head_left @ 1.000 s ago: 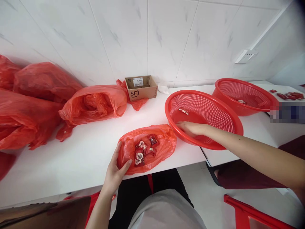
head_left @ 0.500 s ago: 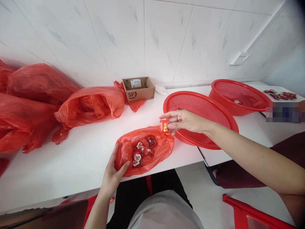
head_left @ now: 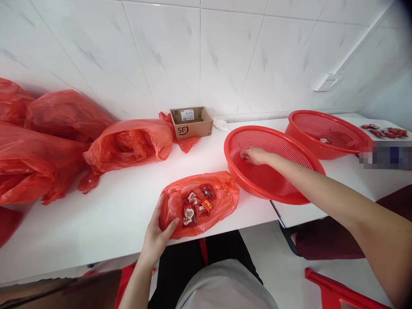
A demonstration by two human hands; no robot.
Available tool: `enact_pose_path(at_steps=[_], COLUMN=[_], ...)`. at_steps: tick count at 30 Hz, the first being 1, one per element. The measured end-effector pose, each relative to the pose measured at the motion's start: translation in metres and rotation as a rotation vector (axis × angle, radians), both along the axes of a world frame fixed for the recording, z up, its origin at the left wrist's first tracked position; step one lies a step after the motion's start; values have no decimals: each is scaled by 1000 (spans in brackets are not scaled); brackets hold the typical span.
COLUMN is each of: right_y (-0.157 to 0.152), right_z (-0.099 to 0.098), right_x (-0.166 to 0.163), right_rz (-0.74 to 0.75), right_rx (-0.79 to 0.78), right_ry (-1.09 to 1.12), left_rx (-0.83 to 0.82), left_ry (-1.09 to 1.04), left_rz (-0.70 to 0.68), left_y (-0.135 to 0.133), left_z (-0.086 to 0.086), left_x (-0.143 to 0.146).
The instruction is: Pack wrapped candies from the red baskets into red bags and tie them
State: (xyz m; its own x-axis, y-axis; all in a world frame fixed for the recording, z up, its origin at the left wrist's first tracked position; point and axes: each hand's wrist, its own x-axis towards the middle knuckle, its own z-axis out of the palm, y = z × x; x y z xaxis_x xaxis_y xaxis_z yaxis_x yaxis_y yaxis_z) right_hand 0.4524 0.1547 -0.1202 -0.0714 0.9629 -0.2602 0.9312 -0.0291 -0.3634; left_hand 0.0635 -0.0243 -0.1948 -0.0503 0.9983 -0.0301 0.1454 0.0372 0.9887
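My left hand [head_left: 158,234] grips the near left rim of a red plastic bag [head_left: 223,208], thumb inside and fingers against its outer side. Several small wrapped sweets [head_left: 189,213] lie in the open bag, dark red with cream labels. On top of them rests one small bright red packet [head_left: 207,205] with yellow lettering. My right hand [head_left: 255,156] reaches down into a red perforated basket [head_left: 313,169] just right of the bag. Its fingers are curled together near the basket's left inner side, and what they hold, if anything, is hidden.
Behind stands a small open cardboard box [head_left: 195,128]. Large red plastic bags [head_left: 61,161] fill the left of the white table. A second red basket [head_left: 322,148] and several red packets [head_left: 391,132] are at the right, where a co-worker's dark red clothing [head_left: 334,242] shows.
My right hand has let go of the red packet with yellow lettering, which now lies in the bag, and has moved right into the basket. My left hand keeps its hold.
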Motion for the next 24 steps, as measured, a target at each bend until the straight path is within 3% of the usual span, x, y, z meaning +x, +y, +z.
enact_pose_path(at_steps=[4, 9, 11, 15, 21, 24], right_y=[-5, -37, -55, -81, -109, -132], right_z=[25, 78, 89, 89, 86, 80], right_x=[-12, -36, -51, -81, -89, -62], right_rz=[62, 190, 276, 378, 291, 212], right_rx=[-35, -39, -116, -205, 212, 249], right_ry=[161, 858, 984, 873, 456, 251], left_rx=[-8, -21, -25, -24, 28, 42], left_ry=[11, 4, 5, -6, 31, 52], left_rz=[17, 6, -3, -5, 9, 9], left_y=[-1, 0, 1, 1, -2, -3], left_z=[1, -1, -2, -3, 0, -1], left_x=[0, -1, -2, -3, 1, 1])
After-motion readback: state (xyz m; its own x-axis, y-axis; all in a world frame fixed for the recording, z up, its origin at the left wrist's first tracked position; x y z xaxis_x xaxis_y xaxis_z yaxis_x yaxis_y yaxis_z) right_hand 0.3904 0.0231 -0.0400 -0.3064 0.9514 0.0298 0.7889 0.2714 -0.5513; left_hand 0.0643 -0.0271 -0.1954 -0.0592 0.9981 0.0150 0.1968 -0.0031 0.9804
